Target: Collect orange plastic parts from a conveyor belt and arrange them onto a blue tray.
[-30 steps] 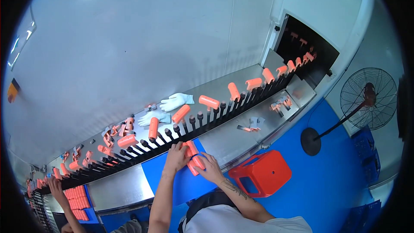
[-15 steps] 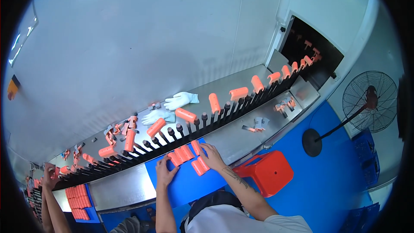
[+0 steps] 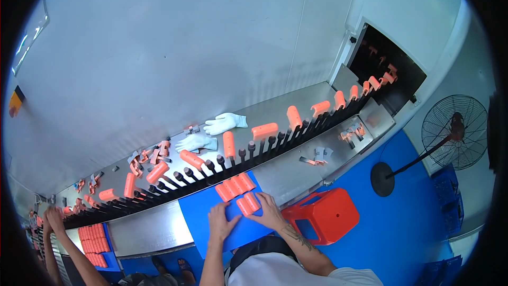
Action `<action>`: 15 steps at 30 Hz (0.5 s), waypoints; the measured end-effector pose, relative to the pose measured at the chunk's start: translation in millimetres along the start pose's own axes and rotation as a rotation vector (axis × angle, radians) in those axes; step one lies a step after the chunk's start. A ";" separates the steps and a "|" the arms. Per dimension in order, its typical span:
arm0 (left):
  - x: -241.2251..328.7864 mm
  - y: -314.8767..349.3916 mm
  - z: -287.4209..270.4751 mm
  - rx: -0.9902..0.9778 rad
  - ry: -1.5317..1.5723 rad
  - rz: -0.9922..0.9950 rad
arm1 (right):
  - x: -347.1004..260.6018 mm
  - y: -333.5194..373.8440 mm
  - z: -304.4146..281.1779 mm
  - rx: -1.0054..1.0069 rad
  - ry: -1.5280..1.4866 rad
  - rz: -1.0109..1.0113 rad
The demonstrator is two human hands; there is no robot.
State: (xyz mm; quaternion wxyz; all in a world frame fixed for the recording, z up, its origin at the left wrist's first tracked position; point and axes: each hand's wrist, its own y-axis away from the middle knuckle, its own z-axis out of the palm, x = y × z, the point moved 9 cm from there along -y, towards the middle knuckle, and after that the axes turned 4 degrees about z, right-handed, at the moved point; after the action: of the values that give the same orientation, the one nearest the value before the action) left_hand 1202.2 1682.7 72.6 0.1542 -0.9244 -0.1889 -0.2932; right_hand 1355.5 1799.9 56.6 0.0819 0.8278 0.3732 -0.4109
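Before me on a blue mat [image 3: 206, 222] lie orange, half-tube-shaped plastic pieces in two short rows. The far row [image 3: 235, 187] has several pieces side by side; the near row [image 3: 248, 204] is shorter. My left hand [image 3: 221, 222] is over the mat left of the near row, thumb and fingers apart, holding nothing. My right hand [image 3: 269, 213] is at the right end of the near row, fingertips reaching its last piece; its fingers look outstretched rather than gripping. Beyond the mat runs a line of black spindles [image 3: 222, 167], some bearing similar orange pieces [image 3: 229, 144].
White gloves [image 3: 225, 123] and orange-grey scraps [image 3: 140, 159] lie behind the spindles. The line enters a dark opening [image 3: 394, 63] at right. A red stool [image 3: 330, 214] and floor fan [image 3: 454, 132] stand right. At far left a co-worker's hands [image 3: 54, 220] reach the line near stacked orange pieces [image 3: 94, 239].
The spindle-borne pieces have shifted left. My right hand has come nearer, from the far row's end to the near row's. My left hand has moved right and nearer, away from the far row.
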 end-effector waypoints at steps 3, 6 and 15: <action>32.0 -7.2 34.3 -0.011 -0.036 0.042 | 27.2 5.1 -11.4 0.020 -0.016 0.015; 43.2 -13.1 52.1 0.020 -0.028 0.048 | 45.0 0.8 -28.2 0.034 -0.048 0.002; 70.5 -13.7 72.7 0.102 -0.225 0.014 | 85.8 -21.3 -69.7 -0.100 -0.012 -0.018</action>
State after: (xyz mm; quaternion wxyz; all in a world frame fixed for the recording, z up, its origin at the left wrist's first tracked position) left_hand 1284.7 1741.8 60.5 0.1809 -0.9437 -0.2135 -0.1764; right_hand 1416.9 1893.0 41.8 0.1217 0.8168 0.3999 -0.3976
